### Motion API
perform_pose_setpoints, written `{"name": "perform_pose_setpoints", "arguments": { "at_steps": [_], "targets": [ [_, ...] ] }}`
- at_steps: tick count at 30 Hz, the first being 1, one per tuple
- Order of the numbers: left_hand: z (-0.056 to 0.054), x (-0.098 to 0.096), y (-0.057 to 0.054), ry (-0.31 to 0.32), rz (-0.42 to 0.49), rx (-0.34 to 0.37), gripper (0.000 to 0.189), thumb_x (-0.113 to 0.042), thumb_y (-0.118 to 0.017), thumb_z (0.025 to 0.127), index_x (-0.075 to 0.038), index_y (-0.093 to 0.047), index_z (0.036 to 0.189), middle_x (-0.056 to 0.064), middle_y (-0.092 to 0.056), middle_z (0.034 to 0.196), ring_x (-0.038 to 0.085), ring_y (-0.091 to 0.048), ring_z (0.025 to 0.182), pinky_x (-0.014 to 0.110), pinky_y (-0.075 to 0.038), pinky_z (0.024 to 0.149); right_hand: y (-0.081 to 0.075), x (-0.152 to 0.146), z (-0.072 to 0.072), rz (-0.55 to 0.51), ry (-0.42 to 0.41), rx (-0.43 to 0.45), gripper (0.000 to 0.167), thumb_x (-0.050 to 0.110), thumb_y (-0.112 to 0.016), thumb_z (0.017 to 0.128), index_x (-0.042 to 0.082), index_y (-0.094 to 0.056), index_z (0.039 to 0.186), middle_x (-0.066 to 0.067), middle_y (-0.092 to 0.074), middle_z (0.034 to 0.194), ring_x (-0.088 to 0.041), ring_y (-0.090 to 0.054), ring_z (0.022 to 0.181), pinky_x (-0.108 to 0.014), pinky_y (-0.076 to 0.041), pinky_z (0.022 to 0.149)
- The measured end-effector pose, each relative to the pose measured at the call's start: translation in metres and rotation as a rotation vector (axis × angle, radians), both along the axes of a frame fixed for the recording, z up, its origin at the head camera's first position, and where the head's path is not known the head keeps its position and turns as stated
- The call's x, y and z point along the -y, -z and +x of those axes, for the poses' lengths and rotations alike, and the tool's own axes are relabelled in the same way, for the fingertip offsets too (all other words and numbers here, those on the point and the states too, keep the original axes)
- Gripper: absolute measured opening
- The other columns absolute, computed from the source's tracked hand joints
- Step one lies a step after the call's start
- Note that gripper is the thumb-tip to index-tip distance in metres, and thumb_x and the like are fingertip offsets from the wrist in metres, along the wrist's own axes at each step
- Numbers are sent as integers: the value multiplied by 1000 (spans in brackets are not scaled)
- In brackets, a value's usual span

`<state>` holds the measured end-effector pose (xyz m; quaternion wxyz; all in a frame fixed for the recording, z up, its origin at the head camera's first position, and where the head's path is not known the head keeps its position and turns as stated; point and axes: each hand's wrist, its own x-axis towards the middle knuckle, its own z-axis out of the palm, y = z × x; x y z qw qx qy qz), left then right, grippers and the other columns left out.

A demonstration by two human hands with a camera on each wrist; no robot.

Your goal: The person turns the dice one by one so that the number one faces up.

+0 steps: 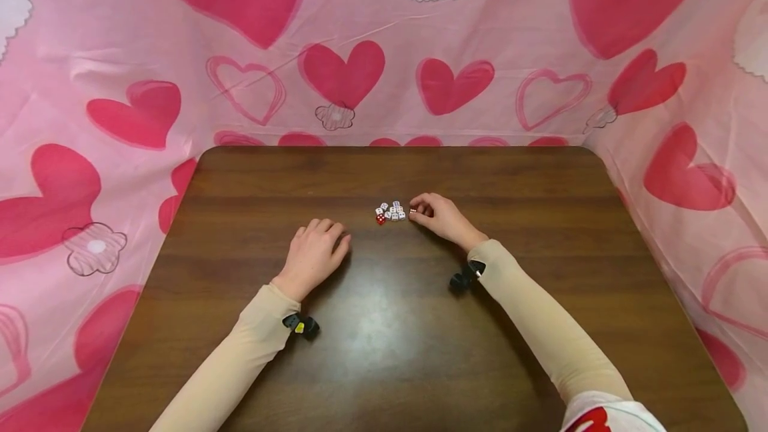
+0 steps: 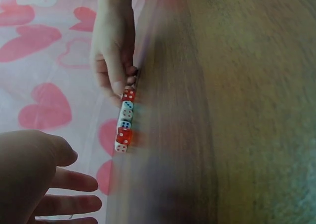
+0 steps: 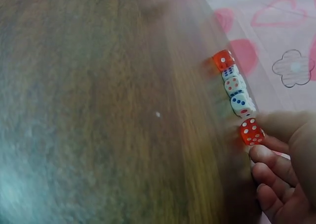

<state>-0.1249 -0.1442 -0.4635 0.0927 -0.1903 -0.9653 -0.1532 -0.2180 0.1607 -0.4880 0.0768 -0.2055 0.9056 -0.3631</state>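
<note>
Thumb and fingertips of my right hand [image 1: 446, 219] pinch a red die [image 3: 252, 131] with white dots, low over the table. Just left of it in the head view sits a small cluster of white dice [image 1: 396, 214], some with blue dots and some with red. A second red die [image 1: 381, 219] lies at the cluster's front left. My left hand [image 1: 313, 253] rests on the table, palm down and fingers loosely spread, to the left and nearer than the dice. It holds nothing. In the left wrist view its fingers [image 2: 74, 179] show apart from the dice.
The brown wooden table [image 1: 372, 365] has its far edge behind the dice. A pink cloth [image 1: 396, 25] printed with hearts hangs around the back and sides. Small black wrist cameras are strapped beneath both sleeves, the right one [image 1: 461, 281] close above the tabletop.
</note>
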Motion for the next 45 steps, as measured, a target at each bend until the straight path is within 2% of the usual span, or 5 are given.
{"name": "perform_pose_setpoints", "arguments": {
  "at_steps": [5, 12, 18, 37, 45],
  "targets": [
    [0, -1, -3, 2, 3, 20, 26, -29, -62, 104, -9, -76, 112, 11, -73, 109, 33, -64, 102, 49, -52, 82, 1, 0, -2, 3, 2, -6, 19, 15, -74, 97, 6, -73, 113, -8, -65, 96, -23, -59, 89, -37, -48, 82],
    [-1, 1, -3, 5, 20, 5, 24, -28, -65, 102, -8, -77, 109, 12, -74, 108, 33, -64, 101, 50, -53, 81, -2, 0, -1, -13, 0, 12, 28, 13, -77, 95, 5, -70, 121, -8, -63, 97, -23, -58, 89, -37, -48, 83],
    [2, 0, -3, 9, 25, 1, 23, -27, -66, 102, -8, -76, 108, 12, -74, 106, 33, -65, 100, 50, -53, 81, -1, -3, 3, -12, 6, 39, 20, 16, -75, 97, 7, -74, 114, -7, -65, 97, -22, -58, 89, -36, -48, 82],
    [0, 2, 1, 7, 38, -2, 22, -27, -66, 102, -7, -77, 107, 12, -73, 105, 33, -64, 98, 50, -53, 78, 5, -7, -1, -91, 4, 4, 21, 13, -79, 92, 7, -73, 111, -5, -66, 92, -19, -60, 86, -34, -48, 80],
    [0, 2, 1, 6, 50, 14, 22, -26, -68, 101, -7, -77, 108, 12, -72, 103, 32, -64, 95, 51, -56, 77, 3, -10, 4, -43, -16, 22, 17, 11, -77, 94, 8, -72, 110, -2, -64, 89, -17, -58, 81, -33, -48, 77]
  ]
}}
